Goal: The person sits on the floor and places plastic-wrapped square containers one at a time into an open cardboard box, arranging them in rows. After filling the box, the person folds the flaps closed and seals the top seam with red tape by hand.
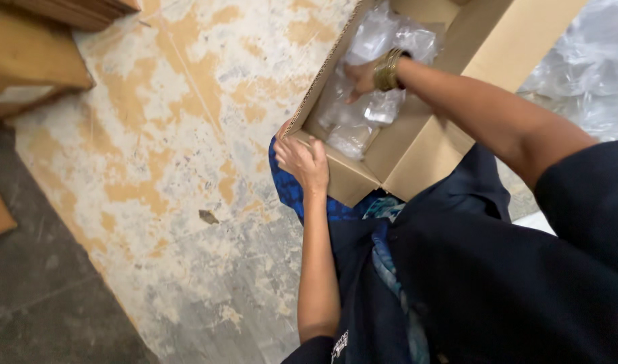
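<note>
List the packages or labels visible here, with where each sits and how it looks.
Cardboard box: top centre, open, brown, left hand gripping its near corner.
Clear plastic bags: inside the box, crinkled, right hand resting on them.
More clear bags: top right, heaped.
Flat cardboard: top left, brown.

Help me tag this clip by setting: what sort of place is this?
Probably a packing or storage workroom. An open cardboard box holds clear plastic packets, more clear-wrapped goods lie beside it, flat cardboard is stacked nearby, and the floor is worn and patchy.
</note>
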